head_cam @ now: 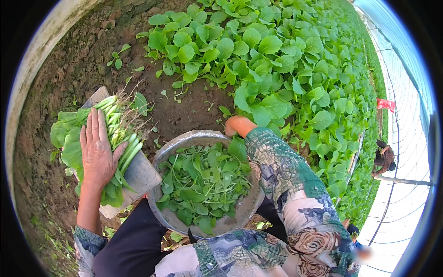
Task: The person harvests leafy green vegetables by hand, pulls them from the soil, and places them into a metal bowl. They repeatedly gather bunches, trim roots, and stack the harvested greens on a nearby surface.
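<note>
My left hand (99, 150) lies flat, palm down and fingers together, on a bundle of leafy green plants (112, 124) with pale stems and thin roots. The bundle rests across a grey board (140, 176) at the left, its roots pointing up and right. Beside the board, between my legs, a round metal basin (157, 207) holds loose green leaves (204, 180). My right hand (233, 124) is past the basin's far rim, at the edge of the growing plants; its fingers are hidden, so what it touches cannot be seen.
A dense bed of leafy greens (294, 65) fills the upper right. Brown soil (180, 107) with a few small seedlings lies in front and to the left. Plastic greenhouse sheeting (408, 138) runs along the right, where another person (384, 157) is bent over the plants. A red bag (386, 104) is nearby.
</note>
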`<action>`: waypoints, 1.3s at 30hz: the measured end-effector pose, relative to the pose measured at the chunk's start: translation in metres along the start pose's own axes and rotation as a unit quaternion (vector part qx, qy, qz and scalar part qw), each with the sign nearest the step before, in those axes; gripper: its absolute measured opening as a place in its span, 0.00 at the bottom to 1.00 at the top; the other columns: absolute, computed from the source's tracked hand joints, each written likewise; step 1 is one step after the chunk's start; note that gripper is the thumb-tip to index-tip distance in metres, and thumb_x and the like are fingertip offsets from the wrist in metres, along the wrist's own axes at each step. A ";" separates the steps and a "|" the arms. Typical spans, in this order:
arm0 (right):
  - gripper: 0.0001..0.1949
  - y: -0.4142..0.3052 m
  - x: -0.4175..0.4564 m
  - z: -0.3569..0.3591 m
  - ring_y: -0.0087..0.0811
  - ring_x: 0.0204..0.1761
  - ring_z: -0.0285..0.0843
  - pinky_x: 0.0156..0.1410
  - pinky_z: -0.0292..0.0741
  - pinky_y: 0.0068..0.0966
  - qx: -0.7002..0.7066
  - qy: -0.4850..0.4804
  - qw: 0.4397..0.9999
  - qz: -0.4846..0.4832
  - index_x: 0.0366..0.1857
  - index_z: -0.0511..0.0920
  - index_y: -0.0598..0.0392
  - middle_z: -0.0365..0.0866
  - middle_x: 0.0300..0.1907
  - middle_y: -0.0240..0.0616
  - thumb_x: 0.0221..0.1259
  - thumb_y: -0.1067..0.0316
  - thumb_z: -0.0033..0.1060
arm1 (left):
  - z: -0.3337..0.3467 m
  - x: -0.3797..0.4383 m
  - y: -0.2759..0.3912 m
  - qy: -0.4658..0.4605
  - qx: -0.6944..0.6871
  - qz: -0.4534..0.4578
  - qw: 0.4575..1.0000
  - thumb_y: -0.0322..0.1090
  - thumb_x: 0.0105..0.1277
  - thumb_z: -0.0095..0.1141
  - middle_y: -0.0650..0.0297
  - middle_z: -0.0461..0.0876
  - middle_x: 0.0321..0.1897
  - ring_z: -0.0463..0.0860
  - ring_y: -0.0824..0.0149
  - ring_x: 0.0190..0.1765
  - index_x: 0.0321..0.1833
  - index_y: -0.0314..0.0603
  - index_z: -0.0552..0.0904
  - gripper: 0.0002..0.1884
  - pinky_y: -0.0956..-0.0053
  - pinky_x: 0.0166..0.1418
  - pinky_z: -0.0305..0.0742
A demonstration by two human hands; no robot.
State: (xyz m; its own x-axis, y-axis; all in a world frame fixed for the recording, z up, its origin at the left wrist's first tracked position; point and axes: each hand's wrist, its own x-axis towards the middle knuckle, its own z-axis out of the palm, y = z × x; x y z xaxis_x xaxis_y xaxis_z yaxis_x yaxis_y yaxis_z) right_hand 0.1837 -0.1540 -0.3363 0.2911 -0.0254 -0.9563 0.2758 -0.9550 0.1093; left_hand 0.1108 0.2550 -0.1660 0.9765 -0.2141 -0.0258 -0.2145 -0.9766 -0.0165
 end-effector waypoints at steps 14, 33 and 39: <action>0.22 0.028 0.017 0.053 0.48 0.58 0.77 0.59 0.74 0.40 0.245 0.037 0.968 0.027 0.55 0.76 0.65 0.76 0.60 0.53 0.60 0.61 0.50 | 0.000 0.007 0.011 0.000 -0.019 0.011 1.000 0.54 0.61 0.61 0.48 0.50 0.78 0.52 0.51 0.79 0.77 0.31 0.50 0.50 0.54 0.80 0.46; 0.35 0.014 -0.050 -0.035 0.42 0.44 0.81 0.53 0.75 0.37 0.125 0.136 0.982 -0.029 0.45 0.78 0.74 0.84 0.42 0.50 0.48 0.46 0.76 | -0.001 0.002 0.003 -0.012 -0.019 -0.006 1.000 0.50 0.62 0.60 0.50 0.48 0.79 0.49 0.52 0.80 0.78 0.33 0.49 0.49 0.54 0.80 0.44; 0.32 -0.019 -0.047 -0.042 0.49 0.56 0.80 0.63 0.74 0.36 0.227 0.149 0.962 -0.039 0.49 0.81 0.68 0.81 0.53 0.57 0.46 0.49 0.74 | -0.006 0.003 0.004 -0.027 -0.026 -0.019 0.999 0.48 0.61 0.61 0.48 0.49 0.78 0.50 0.51 0.79 0.78 0.33 0.50 0.48 0.54 0.80 0.44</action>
State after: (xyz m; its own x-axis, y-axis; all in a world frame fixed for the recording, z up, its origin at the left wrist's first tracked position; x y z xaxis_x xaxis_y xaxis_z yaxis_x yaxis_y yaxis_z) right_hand 0.2031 -0.1219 -0.2817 0.5536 0.0725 -0.8296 -0.1014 -0.9829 -0.1535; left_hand 0.1129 0.2504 -0.1599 0.9809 -0.1774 -0.0792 -0.1753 -0.9840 0.0335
